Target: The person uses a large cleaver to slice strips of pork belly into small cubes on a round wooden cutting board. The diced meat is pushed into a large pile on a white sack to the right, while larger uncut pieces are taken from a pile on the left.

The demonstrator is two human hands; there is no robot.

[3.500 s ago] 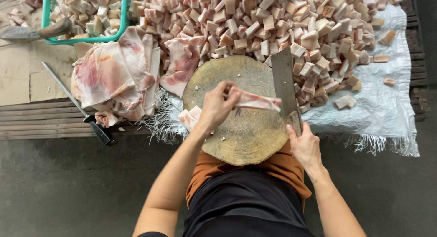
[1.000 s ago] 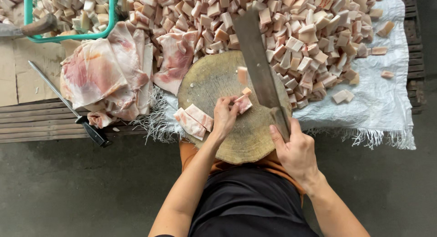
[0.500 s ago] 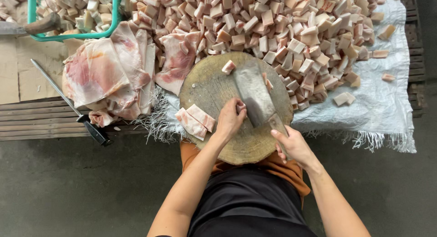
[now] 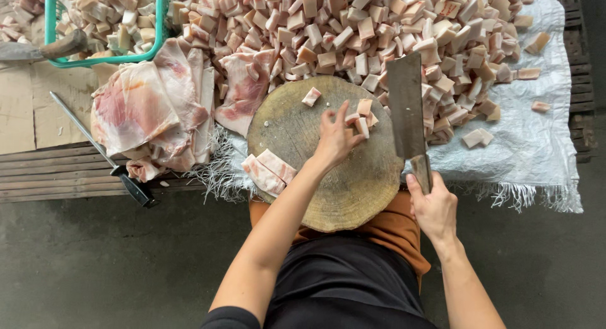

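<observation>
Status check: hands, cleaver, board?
Left hand on cut meat cubes. Right hand grips cleaver, blade off the chopping block. Two meat strips wait at block's left edge.

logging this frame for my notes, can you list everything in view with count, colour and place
chopping block: one, round, tan wood, centre
cut cubes: a few, pink-white, on block at left fingertips
meat strips: two, pink, block's left edge
cube pile: many, pink-tan, behind block
meat slabs: several, pink-white, left
white sack: one, under pile
green basket: one, top left, holding cubes
sharpening steel: one, black handle, left
cleaver: one, grey, right
left hand: on cubes
right hand: gripping cleaver handle
</observation>
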